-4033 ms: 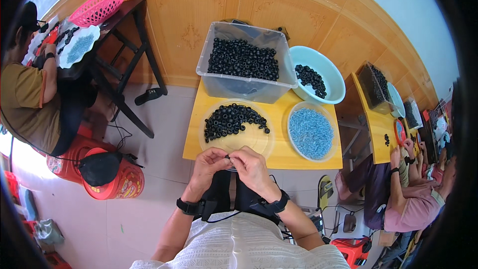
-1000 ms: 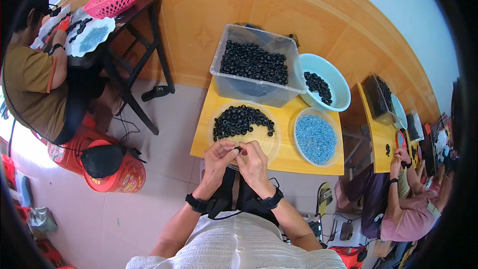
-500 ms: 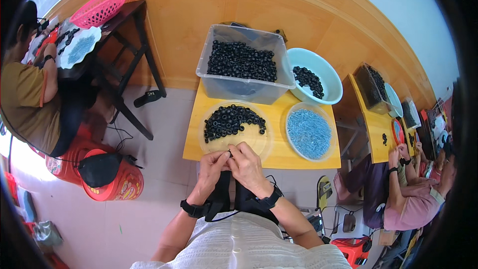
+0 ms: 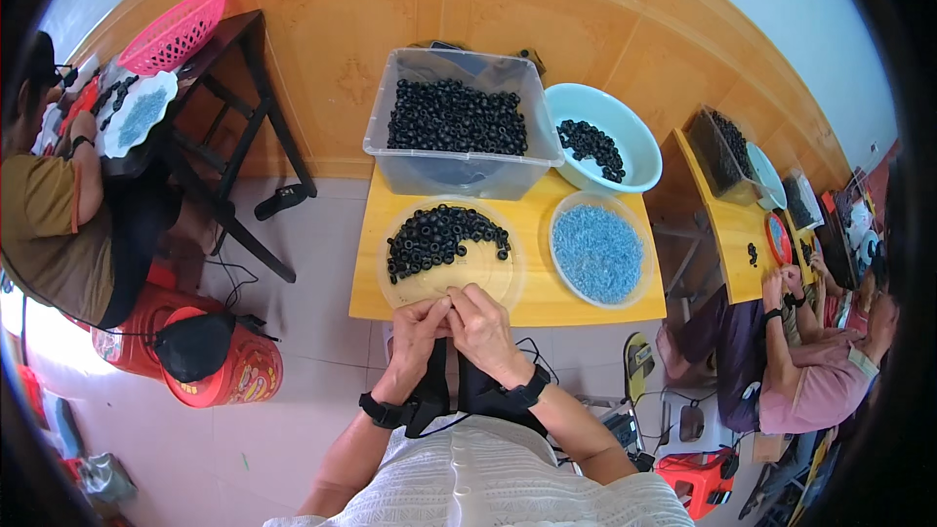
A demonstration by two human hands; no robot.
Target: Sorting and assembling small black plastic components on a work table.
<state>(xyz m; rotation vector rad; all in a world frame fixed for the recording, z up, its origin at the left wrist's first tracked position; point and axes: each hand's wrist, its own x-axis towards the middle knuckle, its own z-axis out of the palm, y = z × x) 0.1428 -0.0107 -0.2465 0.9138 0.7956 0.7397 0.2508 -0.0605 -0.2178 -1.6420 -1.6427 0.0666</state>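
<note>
My left hand (image 4: 418,334) and my right hand (image 4: 480,334) meet fingertip to fingertip at the near rim of a clear round lid-like dish (image 4: 470,285). Both are closed in a pinch, and whatever sits between the fingers is too small and covered to make out. Small black rings (image 4: 444,234) lie heaped on the far half of that dish, just beyond my fingers. To the right, a clear round tub (image 4: 645,268) holds many small, shiny light-blue pieces (image 4: 597,252) whose kind I cannot tell.
Behind the dish stands a clear plastic bin (image 4: 459,174) full of black rings, beside a pale turquoise basin (image 4: 639,151) with more rings. All rest on a yellow table (image 4: 532,304). One person (image 4: 49,195) sits at the left by a dark table; others (image 4: 820,390) work at the right.
My view has shifted slightly, so the table and containers sit a little further left. My hands remain pinched together; a small dark bit visible between the fingertips before is now hidden.
</note>
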